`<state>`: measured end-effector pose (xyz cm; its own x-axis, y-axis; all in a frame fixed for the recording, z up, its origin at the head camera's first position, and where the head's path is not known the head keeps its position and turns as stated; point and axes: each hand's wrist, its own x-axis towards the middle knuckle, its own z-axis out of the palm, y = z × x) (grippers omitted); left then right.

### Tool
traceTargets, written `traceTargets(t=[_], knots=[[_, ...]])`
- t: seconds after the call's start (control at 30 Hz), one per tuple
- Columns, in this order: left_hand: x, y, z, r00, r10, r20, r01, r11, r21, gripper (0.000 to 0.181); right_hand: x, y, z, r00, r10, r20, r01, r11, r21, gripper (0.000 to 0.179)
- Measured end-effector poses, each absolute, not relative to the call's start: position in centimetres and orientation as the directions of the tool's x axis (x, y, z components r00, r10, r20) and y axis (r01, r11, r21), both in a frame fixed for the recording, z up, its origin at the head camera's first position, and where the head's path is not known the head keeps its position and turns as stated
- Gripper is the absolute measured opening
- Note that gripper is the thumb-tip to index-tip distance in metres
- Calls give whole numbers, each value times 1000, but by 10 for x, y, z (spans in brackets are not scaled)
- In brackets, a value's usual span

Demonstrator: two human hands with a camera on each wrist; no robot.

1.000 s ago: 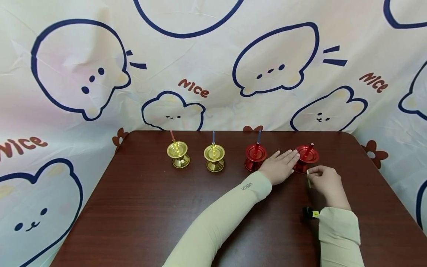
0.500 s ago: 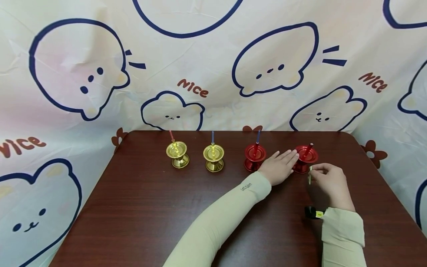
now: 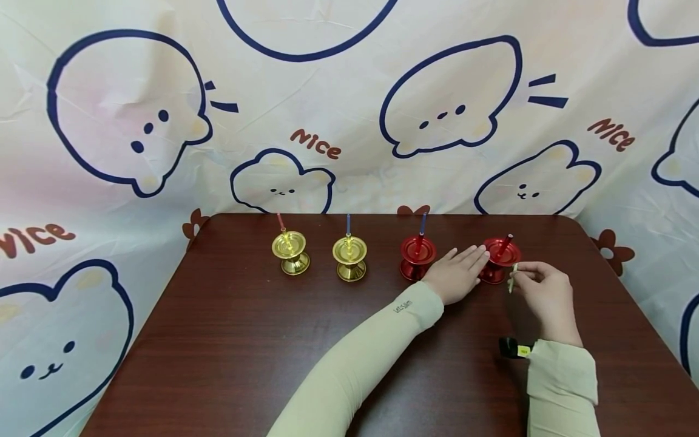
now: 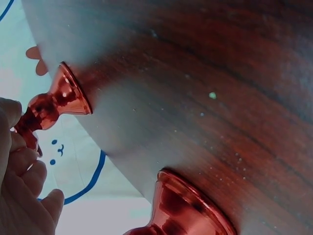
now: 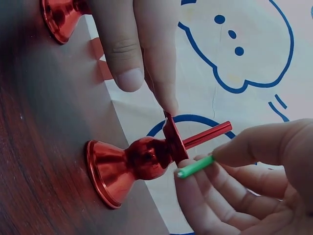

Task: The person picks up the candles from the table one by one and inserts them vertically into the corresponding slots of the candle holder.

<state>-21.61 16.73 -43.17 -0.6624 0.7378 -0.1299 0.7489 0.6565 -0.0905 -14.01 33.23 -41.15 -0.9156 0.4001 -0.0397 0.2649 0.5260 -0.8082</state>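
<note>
My right hand pinches a short, thin green candle between thumb and fingertips, just beside the dish of the far-right red candle holder. A narrow red tube rises from that dish, with no candle visible in it. My left hand reaches across with its fingers straight, and in the right wrist view a fingertip touches the dish's rim. To its left stands another red candle holder bearing a blue candle. In the left wrist view only parts of both red holders show.
Two gold candle holders stand farther left, one with a blue candle and one with a red candle. They share the dark wooden table with the red ones. A patterned cloth hangs behind.
My right hand has moved slightly up and to the right, carrying the green candle from low beside the red holder to its dish's edge. The left hand has stayed in place.
</note>
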Motion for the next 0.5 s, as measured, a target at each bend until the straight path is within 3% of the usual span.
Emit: traceTargets(t=[0.5], knots=[[-214,166,-431,-660,743,-112,751,650,-119,63,-141,328,-412,-860,508,58,225,478,-849,35]])
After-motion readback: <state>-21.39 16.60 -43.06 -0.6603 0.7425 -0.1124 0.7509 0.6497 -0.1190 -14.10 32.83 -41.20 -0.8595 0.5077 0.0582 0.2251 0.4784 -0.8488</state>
